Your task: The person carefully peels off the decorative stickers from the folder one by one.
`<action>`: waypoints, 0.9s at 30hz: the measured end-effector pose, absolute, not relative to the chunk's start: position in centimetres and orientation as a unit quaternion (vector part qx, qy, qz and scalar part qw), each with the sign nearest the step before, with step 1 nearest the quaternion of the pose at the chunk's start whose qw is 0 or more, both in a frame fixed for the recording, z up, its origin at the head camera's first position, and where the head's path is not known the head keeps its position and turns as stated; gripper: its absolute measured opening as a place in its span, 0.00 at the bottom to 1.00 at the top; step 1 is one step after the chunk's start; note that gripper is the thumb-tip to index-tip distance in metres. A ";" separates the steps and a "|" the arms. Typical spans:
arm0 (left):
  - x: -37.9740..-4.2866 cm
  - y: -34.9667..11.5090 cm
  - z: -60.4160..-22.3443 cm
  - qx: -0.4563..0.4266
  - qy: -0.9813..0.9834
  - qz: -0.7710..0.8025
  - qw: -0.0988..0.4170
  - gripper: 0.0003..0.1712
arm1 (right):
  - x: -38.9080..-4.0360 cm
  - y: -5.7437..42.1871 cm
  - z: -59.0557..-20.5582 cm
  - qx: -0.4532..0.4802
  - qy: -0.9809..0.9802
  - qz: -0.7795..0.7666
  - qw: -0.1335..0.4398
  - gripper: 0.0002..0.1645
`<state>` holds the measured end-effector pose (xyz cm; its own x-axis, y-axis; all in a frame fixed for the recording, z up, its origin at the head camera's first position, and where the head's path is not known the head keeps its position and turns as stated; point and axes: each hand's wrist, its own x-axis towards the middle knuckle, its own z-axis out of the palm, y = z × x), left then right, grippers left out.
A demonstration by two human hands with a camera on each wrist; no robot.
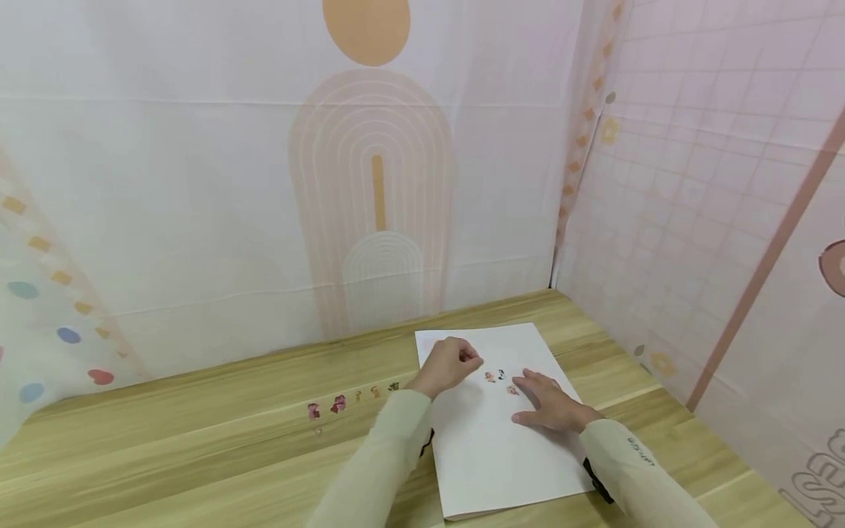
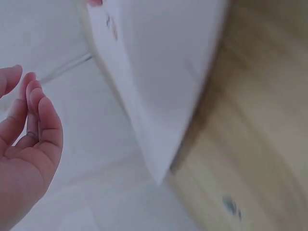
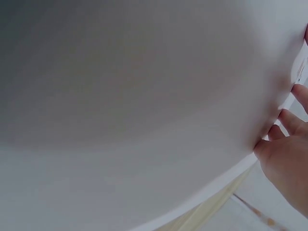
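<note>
A white sheet of paper (image 1: pixel 488 455) lies on the wooden table, with small coloured sticker-like figures (image 1: pixel 490 377) near its upper middle. Above the sheet's left part hovers my left hand (image 1: pixel 452 363), fingers loosely bent. In the left wrist view, a small gap parts that hand's thumb from its fingertips, and nothing shows between them. My right hand (image 1: pixel 548 403) rests on the sheet with spread fingers, just right of the figures. Its fingertips (image 3: pixel 284 115) touch the paper in the right wrist view. Fine details of the figures are too small to tell.
Left of the sheet, several more small figures lie in a row on the table, among them a pink one (image 1: pixel 339 403) and a dark green one (image 1: pixel 393 386). A patterned cloth backdrop (image 1: pixel 218 220) rises along the table's back edge, and another stands at the right.
</note>
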<state>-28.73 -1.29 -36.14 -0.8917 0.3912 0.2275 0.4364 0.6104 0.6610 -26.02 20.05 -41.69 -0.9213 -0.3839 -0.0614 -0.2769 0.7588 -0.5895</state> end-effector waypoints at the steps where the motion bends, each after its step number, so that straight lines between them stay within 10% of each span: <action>1: -28.8 -0.8 -36.3 -0.223 -0.896 -0.384 0.021 0.07 | -26.0 20.0 -41.7 -0.177 0.934 -0.298 0.090 0.42; 27: -29.4 4.9 -40.1 -0.162 -0.936 -0.307 -0.064 0.09 | -24.5 19.6 -41.7 -0.208 0.927 -0.304 0.073 0.41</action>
<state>-29.44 4.91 -40.14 -0.9395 0.3418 -0.0207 0.2630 0.7590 0.5956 -24.49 19.62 -41.73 -0.9027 -0.4303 -0.0090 -0.3413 0.7285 -0.5940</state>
